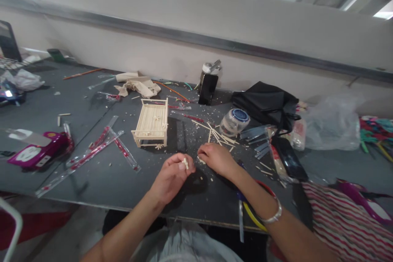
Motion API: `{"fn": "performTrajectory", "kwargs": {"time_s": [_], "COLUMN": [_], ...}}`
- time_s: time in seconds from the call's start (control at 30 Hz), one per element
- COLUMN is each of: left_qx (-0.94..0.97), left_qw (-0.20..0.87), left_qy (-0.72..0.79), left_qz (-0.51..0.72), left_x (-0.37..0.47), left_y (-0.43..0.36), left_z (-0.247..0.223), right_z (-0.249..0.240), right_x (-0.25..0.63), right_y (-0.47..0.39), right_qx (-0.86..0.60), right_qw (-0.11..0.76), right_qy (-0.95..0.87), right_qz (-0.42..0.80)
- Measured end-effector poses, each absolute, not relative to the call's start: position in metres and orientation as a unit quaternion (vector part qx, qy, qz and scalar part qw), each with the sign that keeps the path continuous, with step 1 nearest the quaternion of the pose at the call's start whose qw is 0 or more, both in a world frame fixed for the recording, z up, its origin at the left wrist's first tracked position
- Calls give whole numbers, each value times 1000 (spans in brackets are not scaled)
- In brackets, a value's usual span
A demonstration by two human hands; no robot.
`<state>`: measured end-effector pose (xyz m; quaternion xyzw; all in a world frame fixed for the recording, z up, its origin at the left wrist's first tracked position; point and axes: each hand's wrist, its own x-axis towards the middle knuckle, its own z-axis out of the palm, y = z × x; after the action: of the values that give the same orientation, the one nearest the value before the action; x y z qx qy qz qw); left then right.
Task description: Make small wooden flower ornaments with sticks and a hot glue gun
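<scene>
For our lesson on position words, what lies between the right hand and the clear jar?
In the head view, loose thin pale sticks lie between the right hand and the clear jar.

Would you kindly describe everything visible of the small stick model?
The stick model is pale and looks wooden, shaped like a bed: a flat deck of parallel slats, with posts and crossbars at both ends. Small knobbly pieces sit on it. It stands upright on the dark table, beyond the left hand; neither hand touches it.

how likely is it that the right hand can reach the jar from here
Likely yes: the jar stands a little beyond the right hand, and only thin loose sticks seem to lie between them.
</scene>
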<state>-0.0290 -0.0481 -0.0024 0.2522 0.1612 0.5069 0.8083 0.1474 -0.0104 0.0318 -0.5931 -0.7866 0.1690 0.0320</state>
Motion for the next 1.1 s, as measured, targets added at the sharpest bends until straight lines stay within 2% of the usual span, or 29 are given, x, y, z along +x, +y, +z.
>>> {"fn": "performTrajectory", "kwargs": {"time_s": [0.13,0.33,0.57,0.7,1.1], "left_qx": [249,254,249,257,267], "left_qw": [805,807,811,812,825], "left_qy": [166,163,168,177,180], "left_qz": [511,507,502,494,464], "left_x": [-29,-29,-29,-27,-12], "left_y": [-48,-48,-48,-52,-72], "left_z": [-3,-2,-1,0,25], "right_z": [28,38,58,68,78], "right_x": [150,161,156,152,144], "right_y": [-10,-14,-47,-66,-100], "right_qx": [-614,-620,-531,-458,-467], "right_qw": [82,241,390,472,533], "right_qy": [-758,-657,-501,-347,-317], "right_qz": [203,354,560,668,631]}}
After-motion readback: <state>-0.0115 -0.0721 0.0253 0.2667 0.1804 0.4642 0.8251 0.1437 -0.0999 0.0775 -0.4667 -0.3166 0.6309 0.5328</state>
